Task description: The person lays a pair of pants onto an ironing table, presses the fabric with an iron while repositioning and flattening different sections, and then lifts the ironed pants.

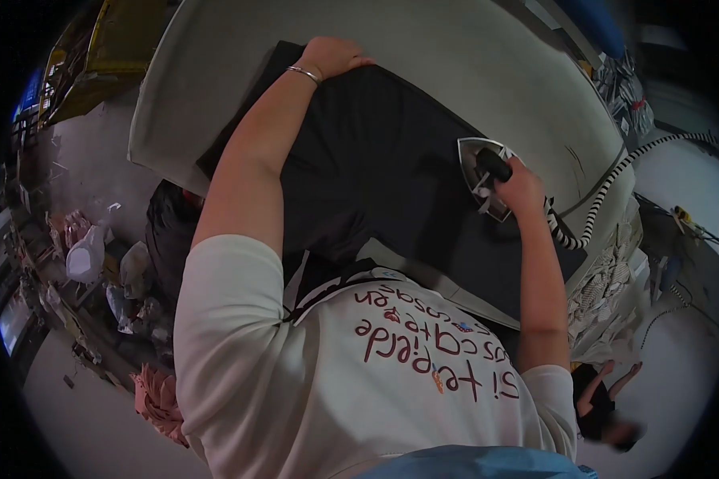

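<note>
My right hand (521,188) is wrapped round the black handle of a steam iron (470,160). The iron's metal soleplate edge rests against a dark piece of cloth (391,152), near the cloth's right edge. The cloth lies spread over a pale padded ironing table (455,48), with soft folds close to my body. My left hand (333,57) is at the far edge of the cloth, its fingers curled down and closed on that edge. A bracelet (303,74) circles the left wrist.
A black-and-white striped cord (591,215) runs from the iron off to the right. Bundled light fabric (607,295) hangs at the right, pink cloth (158,399) at lower left. Another person (603,407) is at the lower right. A yellow container (124,48) stands at upper left.
</note>
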The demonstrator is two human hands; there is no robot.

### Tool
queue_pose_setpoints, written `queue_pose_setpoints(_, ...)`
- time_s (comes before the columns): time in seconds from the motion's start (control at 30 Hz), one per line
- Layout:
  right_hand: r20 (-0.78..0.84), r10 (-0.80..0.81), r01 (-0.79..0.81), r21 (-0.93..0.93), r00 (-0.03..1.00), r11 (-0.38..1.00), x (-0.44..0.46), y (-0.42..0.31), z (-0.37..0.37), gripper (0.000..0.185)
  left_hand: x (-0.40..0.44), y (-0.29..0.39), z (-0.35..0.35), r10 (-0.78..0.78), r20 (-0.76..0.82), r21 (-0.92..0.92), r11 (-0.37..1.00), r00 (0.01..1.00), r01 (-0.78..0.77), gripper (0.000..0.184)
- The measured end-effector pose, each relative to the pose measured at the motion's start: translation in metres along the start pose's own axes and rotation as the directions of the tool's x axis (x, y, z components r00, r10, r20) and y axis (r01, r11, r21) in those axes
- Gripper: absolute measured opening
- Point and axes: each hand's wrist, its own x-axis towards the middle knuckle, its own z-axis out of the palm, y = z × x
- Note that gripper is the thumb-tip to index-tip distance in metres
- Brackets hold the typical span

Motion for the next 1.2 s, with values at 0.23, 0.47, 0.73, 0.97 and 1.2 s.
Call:
queue_pose_setpoints(0.23,-0.009,-0.03,0.03,-0.041,1.0,0.999,0.034,-0.064,-0.018,0.044,-0.031,-0.055,-0.011,-0.108,-0.114,0.03,0.993,0.988,0.112,0.053)
queue_pose_setpoints(0.47,0.073,-0.163,0.166,-0.034,0.984,0.986,0.073,-0.177,-0.042,0.035,-0.053,-0.095,-0.001,-0.457,-0.163,-0.369,0.85,0.874,0.376,0.054)
queue_pose_setpoints(0.73,0.026,-0.377,0.378,-0.049,0.926,0.925,0.115,-0.301,-0.054,0.029,-0.079,-0.116,0.02,-0.691,-0.317,-0.749,0.603,0.649,0.276,0.059)
queue_pose_setpoints(0.97,0.041,-0.633,0.634,-0.025,0.773,0.773,0.161,-0.39,-0.058,0.024,-0.157,-0.14,0.066,-0.782,0.076,-0.794,0.328,0.619,0.513,0.069)
queue_pose_setpoints(1.2,0.166,-0.518,0.523,0.015,0.839,0.852,0.136,-0.339,-0.053,0.028,-0.157,-0.154,0.05,-0.799,0.165,-0.853,0.178,0.578,0.49,0.051)
